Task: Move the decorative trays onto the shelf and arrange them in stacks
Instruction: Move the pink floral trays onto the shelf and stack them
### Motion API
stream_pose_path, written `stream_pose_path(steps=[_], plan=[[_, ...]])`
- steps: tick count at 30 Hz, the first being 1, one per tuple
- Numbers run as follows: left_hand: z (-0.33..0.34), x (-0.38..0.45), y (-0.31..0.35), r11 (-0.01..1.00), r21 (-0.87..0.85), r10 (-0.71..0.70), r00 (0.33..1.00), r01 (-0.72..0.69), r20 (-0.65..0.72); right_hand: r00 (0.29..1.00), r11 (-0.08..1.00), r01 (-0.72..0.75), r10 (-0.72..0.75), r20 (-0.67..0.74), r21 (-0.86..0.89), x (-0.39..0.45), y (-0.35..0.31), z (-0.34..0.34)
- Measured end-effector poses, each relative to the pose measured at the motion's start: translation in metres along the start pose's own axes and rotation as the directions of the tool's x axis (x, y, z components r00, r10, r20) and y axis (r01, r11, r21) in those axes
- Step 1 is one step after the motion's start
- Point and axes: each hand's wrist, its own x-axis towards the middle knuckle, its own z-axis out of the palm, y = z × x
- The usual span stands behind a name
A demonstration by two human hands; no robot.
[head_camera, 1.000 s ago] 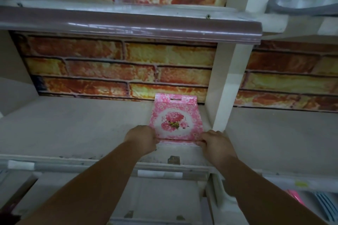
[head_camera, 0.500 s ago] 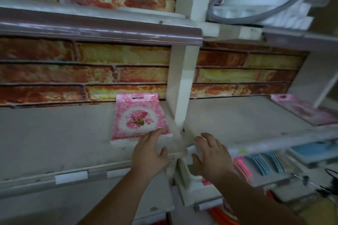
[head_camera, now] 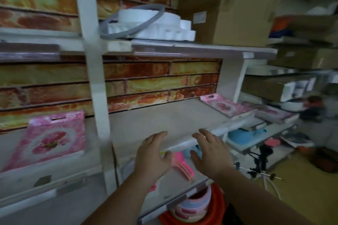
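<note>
Now, head view: both of my hands are empty, fingers spread and relaxed, holding nothing. The left hand (head_camera: 154, 153) and the right hand (head_camera: 210, 151) hover side by side in front of the lip of the middle shelf (head_camera: 164, 120), apart from each other and touching no tray.

Change since one second ago: both hands then rested on the near edge of the pink floral tray stack (head_camera: 49, 140); they have since let go and the view has swung rightward. The stack now lies flat on the left bay of the shelf, left of the white upright (head_camera: 95, 78), well apart from the left hand. I judge that placement finished.

Position of remaining work: a second pink tray stack (head_camera: 225, 105) lies at the far right end of the same shelf, with another pink tray (head_camera: 274, 113) just beyond it, blurred. Both lie well ahead and right of the right hand. I judge these the next pick; reaching them calls for a step rightward.
</note>
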Motion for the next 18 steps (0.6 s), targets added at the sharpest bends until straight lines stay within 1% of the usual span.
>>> stream_pose_path(steps=[4, 8, 10, 12, 16, 18], plan=[[0.065, 0.016, 0.061, 0.997, -0.013, 0.077, 0.996, -0.077, 0.038, 0.997, 0.992, -0.078, 0.077, -0.01, -0.101, -0.007, 0.09, -0.024], [0.128, 0.031, 0.117, 0.993, -0.044, 0.117, 0.989, -0.114, 0.089, 0.992, 0.982, -0.123, 0.127, 0.023, -0.143, -0.022, 0.173, -0.04], [0.158, 0.041, 0.138, 0.99, -0.052, 0.135, 0.984, -0.13, 0.114, 0.989, 0.976, -0.148, 0.15, -0.004, -0.157, -0.028, 0.211, -0.049], [0.185, 0.047, 0.16, 0.989, -0.069, 0.14, 0.979, -0.131, 0.15, 0.982, 0.969, -0.188, 0.185, -0.036, -0.159, -0.034, 0.245, -0.055], [0.231, 0.059, 0.199, 0.988, -0.089, 0.146, 0.957, -0.127, 0.25, 0.966, 0.952, -0.26, 0.255, -0.05, -0.164, -0.043, 0.304, -0.064], [0.254, 0.071, 0.216, 0.987, -0.128, 0.133, 0.943, -0.098, 0.304, 0.952, 0.939, -0.306, 0.299, -0.07, -0.155, -0.045, 0.328, -0.066]])
